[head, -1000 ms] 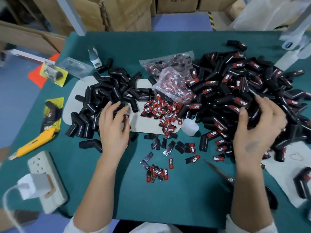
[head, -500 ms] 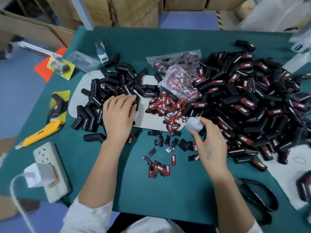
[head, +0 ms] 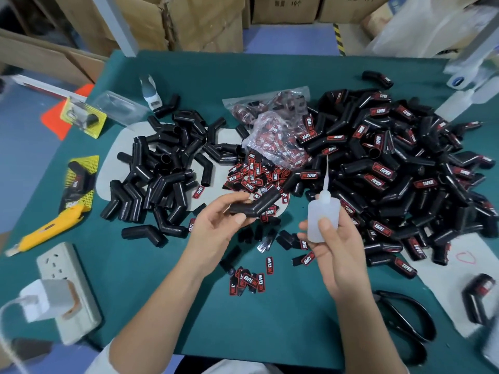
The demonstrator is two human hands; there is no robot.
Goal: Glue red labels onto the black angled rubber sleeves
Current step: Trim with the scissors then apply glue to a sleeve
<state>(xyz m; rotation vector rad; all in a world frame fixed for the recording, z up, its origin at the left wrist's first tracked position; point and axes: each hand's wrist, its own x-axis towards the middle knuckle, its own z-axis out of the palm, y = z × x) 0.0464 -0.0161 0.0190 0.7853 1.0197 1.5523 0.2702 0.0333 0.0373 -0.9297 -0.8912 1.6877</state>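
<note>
My left hand (head: 216,225) holds a bare black angled rubber sleeve (head: 256,205) above the table's middle, fingers curled round its lower arm. My right hand (head: 334,244) grips a small white glue bottle (head: 322,211) upright, its thin nozzle pointing up, just right of the sleeve. Loose red labels (head: 253,174) lie in a heap behind the sleeve, with a few more labels (head: 251,279) near the front. A pile of unlabelled sleeves (head: 162,168) lies at left. A big heap of labelled sleeves (head: 399,168) fills the right.
A plastic bag of labels (head: 275,141) sits mid-table. At left lie a yellow utility knife (head: 48,230), a power strip with a charger (head: 64,290) and a yellow blister pack (head: 81,182). Black scissors (head: 405,319) lie at front right. Cardboard boxes (head: 189,20) stand behind the green table (head: 270,325).
My left hand lifted a bare sleeve out of the left pile and brought it to the middle. My right hand picked up the glue bottle and raised it beside the sleeve.
</note>
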